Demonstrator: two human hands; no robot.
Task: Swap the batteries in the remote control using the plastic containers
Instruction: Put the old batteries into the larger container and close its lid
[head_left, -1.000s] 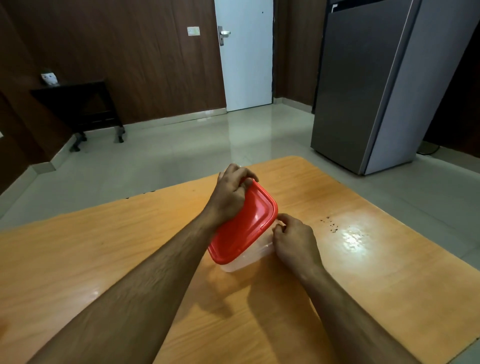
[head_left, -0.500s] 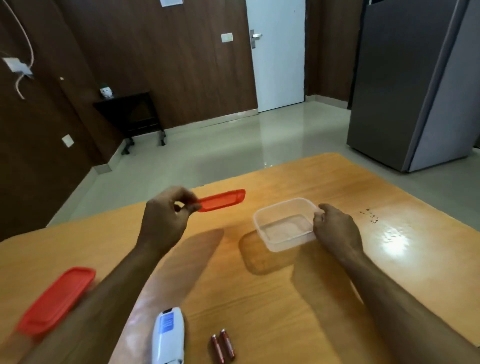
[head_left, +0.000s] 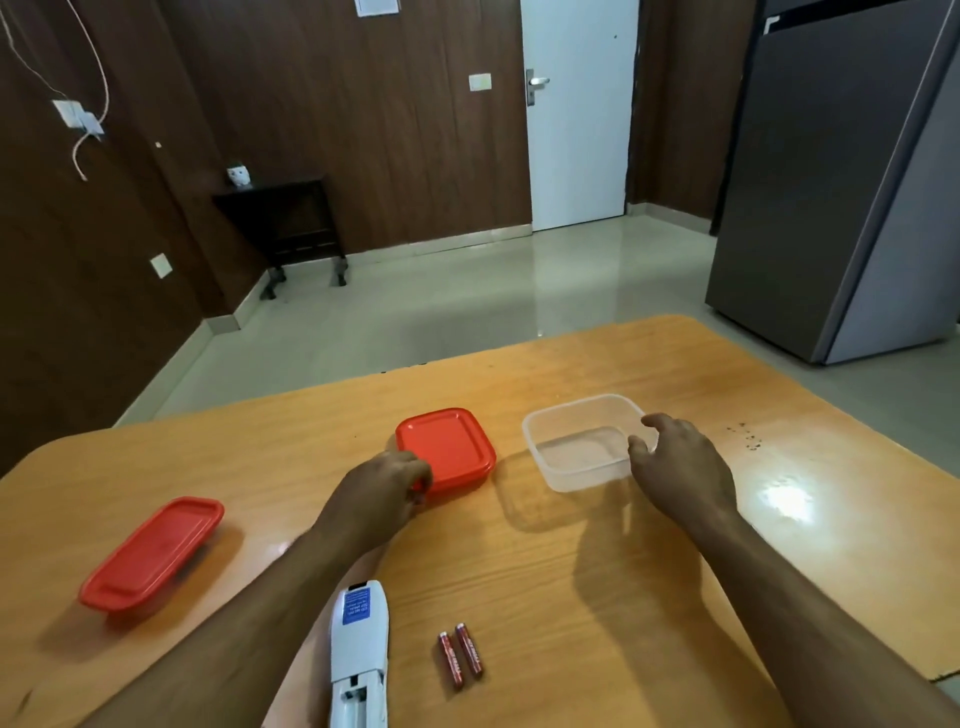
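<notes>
The white remote control lies face down at the table's near edge with its battery bay uncovered, and two red AAA batteries lie loose just beside it, so I judge the swap itself still undone. My left hand pinches the corner of the red lid lying flat on the wooden table. My right hand, fingers relaxed, touches the rim of the clear open container; a second, lidded container sits unopened, well to the left.

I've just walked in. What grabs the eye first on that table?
Two bright red shapes: a loose red lid lying flat mid-table under the left hand, and a red-lidded container to the far left. Right of the lid, the right hand touches an open clear container; two batteries lie near the front edge.
</notes>
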